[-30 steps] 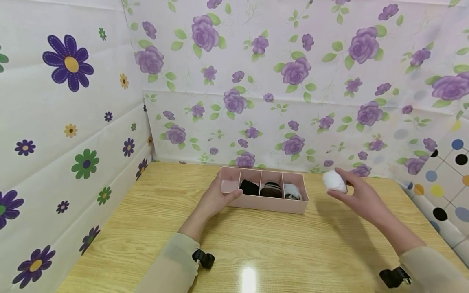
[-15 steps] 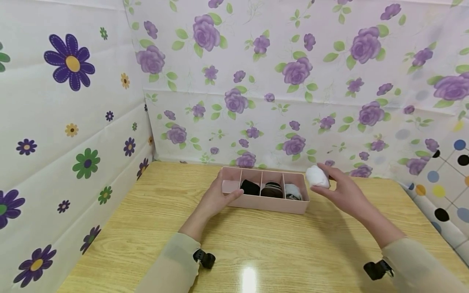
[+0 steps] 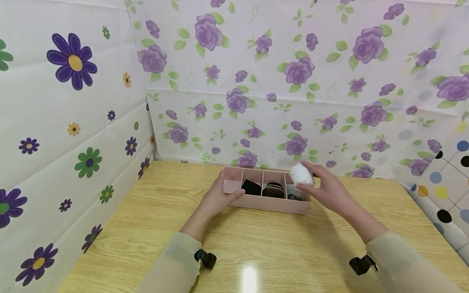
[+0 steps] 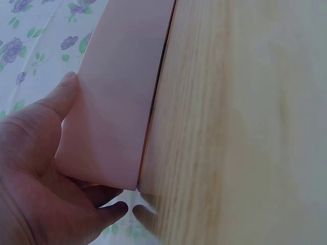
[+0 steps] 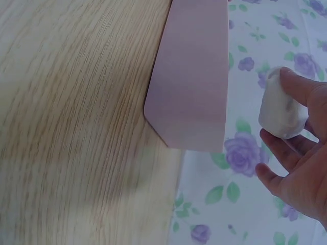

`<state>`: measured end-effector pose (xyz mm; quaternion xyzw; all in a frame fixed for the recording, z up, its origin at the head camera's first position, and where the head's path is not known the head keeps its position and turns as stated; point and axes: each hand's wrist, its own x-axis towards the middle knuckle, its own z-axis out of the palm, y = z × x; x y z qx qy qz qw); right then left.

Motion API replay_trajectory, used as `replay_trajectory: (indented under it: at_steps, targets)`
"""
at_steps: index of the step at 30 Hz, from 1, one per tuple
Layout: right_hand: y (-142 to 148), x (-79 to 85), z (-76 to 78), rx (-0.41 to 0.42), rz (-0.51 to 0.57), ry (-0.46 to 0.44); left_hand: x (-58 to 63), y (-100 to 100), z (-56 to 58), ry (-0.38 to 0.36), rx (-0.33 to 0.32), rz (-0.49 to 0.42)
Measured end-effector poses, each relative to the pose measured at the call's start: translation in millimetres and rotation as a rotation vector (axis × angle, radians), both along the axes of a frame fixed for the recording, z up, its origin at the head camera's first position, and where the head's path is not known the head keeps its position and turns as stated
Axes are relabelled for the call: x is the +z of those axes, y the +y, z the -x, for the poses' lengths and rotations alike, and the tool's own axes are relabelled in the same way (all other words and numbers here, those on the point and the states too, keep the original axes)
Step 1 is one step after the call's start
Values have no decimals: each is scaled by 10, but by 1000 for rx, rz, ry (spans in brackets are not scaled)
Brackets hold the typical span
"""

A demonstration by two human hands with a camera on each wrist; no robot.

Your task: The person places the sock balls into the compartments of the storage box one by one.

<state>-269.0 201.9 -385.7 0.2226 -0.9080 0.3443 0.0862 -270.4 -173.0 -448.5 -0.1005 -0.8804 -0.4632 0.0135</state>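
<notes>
My left hand [image 3: 218,196] holds the left end of a pink divided box [image 3: 271,204]. In the left wrist view its thumb rests at the upper edge of the box wall [image 4: 112,97], fingers around the end. My right hand [image 3: 326,189] pinches a rolled-up white sock [image 3: 301,175] between thumb and fingers, over the box's right end. The right wrist view has that white sock [image 5: 280,112] above rim height, beside the box. A black roll [image 3: 251,187], a brown striped roll [image 3: 273,190] and a partly hidden grey-white roll [image 3: 294,193] sit in the compartments; the leftmost shows its pink floor.
The box stands on a wood-grain table [image 3: 278,248], near its back edge. Behind it hangs a cloth with purple roses [image 3: 238,101]; a flowered sheet [image 3: 73,134] covers the left side and a dotted one [image 3: 445,191] the right. Both wrists wear small black cameras [image 3: 207,259].
My right hand has carried the white sock leftward, from right of the box to over its rightmost compartment. The left hand keeps its hold on the box's left end.
</notes>
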Motion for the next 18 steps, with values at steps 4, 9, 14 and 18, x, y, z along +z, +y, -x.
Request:
replay_trajectory:
  at_steps: [4, 9, 14, 18]
  targets:
    - [-85, 2, 25, 6, -6, 15, -14, 4, 8, 6, 2, 3]
    - [-204, 25, 44, 26, -3, 9, -21, 2, 11, 10, 5, 10]
    - [-359, 45, 82, 56, 14, 3, -14, -1, 0, 3, 5, 15]
    - [-494, 37, 120, 80, 41, -17, -7, -2, -7, 0, 7, 17]
